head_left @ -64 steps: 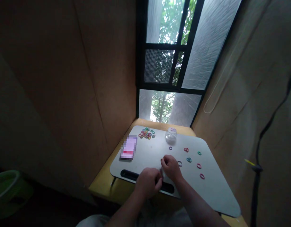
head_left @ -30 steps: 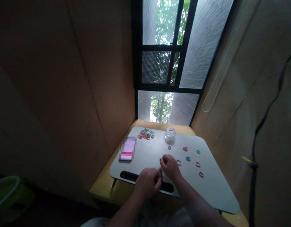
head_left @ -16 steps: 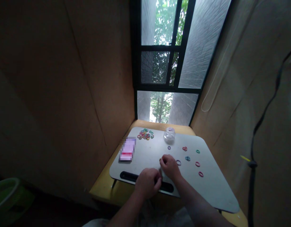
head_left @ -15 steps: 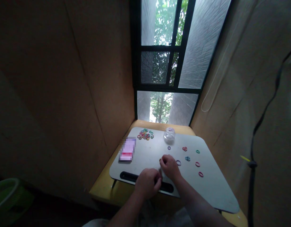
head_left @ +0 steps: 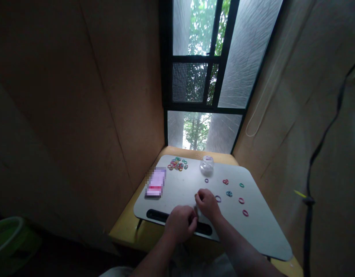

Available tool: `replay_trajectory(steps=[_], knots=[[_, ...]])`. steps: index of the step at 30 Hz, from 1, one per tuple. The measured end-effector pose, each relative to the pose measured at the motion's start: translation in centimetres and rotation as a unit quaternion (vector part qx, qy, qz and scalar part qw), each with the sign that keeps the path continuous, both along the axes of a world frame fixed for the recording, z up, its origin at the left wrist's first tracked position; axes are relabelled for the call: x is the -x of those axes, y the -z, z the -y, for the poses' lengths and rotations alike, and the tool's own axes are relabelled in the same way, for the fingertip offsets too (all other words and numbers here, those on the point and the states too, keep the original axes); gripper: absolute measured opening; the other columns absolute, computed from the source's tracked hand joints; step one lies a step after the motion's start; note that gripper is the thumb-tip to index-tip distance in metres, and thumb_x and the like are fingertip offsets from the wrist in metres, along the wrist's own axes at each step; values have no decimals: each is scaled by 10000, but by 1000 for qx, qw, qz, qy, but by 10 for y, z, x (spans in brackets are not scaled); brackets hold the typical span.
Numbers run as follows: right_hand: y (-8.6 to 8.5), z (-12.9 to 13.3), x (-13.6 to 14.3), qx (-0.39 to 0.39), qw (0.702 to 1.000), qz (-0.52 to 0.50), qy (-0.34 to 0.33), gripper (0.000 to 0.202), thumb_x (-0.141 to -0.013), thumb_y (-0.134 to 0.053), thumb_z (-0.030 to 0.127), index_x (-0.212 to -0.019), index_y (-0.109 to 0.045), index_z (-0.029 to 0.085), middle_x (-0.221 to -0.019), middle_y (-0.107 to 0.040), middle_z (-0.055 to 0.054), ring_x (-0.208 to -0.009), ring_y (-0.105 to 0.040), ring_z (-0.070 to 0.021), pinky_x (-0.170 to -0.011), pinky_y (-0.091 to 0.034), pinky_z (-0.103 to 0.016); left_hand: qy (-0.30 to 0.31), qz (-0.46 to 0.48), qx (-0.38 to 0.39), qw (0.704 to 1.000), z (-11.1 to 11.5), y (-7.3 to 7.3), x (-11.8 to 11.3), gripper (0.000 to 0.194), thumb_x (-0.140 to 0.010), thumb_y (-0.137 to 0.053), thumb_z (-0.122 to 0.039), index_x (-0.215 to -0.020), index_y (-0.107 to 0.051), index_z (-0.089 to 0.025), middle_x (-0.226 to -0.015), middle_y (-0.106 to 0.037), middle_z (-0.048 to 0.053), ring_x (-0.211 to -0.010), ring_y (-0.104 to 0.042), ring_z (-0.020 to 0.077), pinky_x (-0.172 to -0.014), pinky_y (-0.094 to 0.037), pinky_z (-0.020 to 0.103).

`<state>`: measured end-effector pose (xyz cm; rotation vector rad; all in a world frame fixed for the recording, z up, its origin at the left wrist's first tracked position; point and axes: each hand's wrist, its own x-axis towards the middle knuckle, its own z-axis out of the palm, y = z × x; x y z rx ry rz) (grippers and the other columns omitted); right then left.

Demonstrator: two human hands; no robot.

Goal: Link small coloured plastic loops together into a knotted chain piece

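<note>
White counter (head_left: 270,231), on a yellow bench (head_left: 125,230); all places given from the clear jar (head_left: 206,167), upright near its far edge.

Left of jar: multicoloured rings (head_left: 176,165), one loose heap, presumably bunched there to stay out of the hands' way.
Further left and nearer the person: flat lilac item (head_left: 156,181), pixelated, within easy sight.
Just in front of jar: small purple ring (head_left: 206,182).
Right of jar, nearer: red ring cluster (head_left: 226,182), blue ring cluster (head_left: 229,194), green ring (head_left: 242,186), pink rings (head_left: 245,214); spaced apart, probably to keep them distinct.
Directly in front of jar: right hand (head_left: 206,202), larger purple ring (head_left: 220,199) beside its wrist.
Nearer still, slightly left: left hand (head_left: 181,222).
Fingers, both hands: curled inward; a yellowish speck shows at the right fingertips. Whether either grips anything, I cannot tell. Hands close together, as suits small handling.
</note>
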<state>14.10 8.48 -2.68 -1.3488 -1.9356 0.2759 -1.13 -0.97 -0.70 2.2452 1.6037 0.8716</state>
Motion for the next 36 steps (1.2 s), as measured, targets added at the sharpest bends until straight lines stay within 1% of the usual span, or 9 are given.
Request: replay_trajectory(steps=[10,20,27,36], knots=[[0,0,0,-7,1000,-2,4,220,-816,-513,260,-608,-475,202,-638,-522,4,-650,-486,-148,-631,-321,-257,5,8,-1,1000,0,1,0,33,-786,-571,-200,-756,-579,-213,-767,-632,0,-758,-537,170,-704,-346,293],[-3,1,1,-8,1000,-3,1,224,-824,-506,258,-608,-478,203,-631,-520,4,-647,-486,-147,-626,-320,-258,0,-1,-1,1000,0,1,0,42,-795,-568,-222,-754,-575,-218,-767,-636,5,-754,-535,175,-692,-336,291],[0,0,0,-10,1000,-4,3,220,-813,-512,259,-602,-486,203,-625,-517,4,-631,-480,-145,-615,-320,-257,-1,0,-1,1000,-1,3,1,31,-794,-570,-219,-764,-578,-219,-782,-638,6,-765,-535,178,-699,-341,299],[-3,1,0,-8,1000,-1,-3,230,-822,-503,260,-601,-473,204,-623,-511,7,-640,-478,-145,-623,-327,-260,-1,-5,0,1000,1,-1,0,28,-786,-580,-214,-759,-588,-213,-781,-643,13,-761,-540,176,-690,-343,301]])
